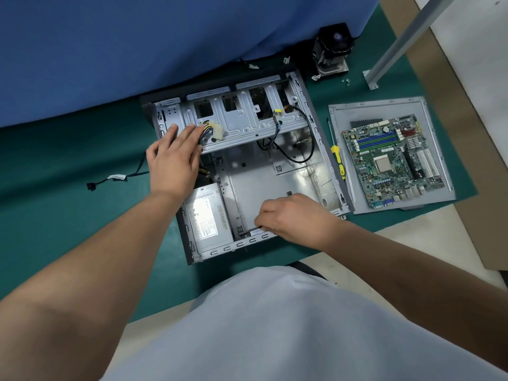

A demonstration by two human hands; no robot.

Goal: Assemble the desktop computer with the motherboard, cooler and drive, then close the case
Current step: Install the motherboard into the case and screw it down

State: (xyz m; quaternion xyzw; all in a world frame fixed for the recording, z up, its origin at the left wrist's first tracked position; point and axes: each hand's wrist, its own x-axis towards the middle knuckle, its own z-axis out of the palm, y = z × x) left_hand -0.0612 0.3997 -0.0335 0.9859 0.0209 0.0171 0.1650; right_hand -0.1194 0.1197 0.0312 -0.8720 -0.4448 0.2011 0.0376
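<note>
Head view shows us preparing the open grey metal computer case [321, 149]: our left hand [171, 158] lies flat on its drive cage, our right hand [288, 215] pinches something thin and dark at its near edge. Right of the case, the green motherboard [393, 160] waits on the grey side panel [439, 119]; we judge seating it comes next.
</note>
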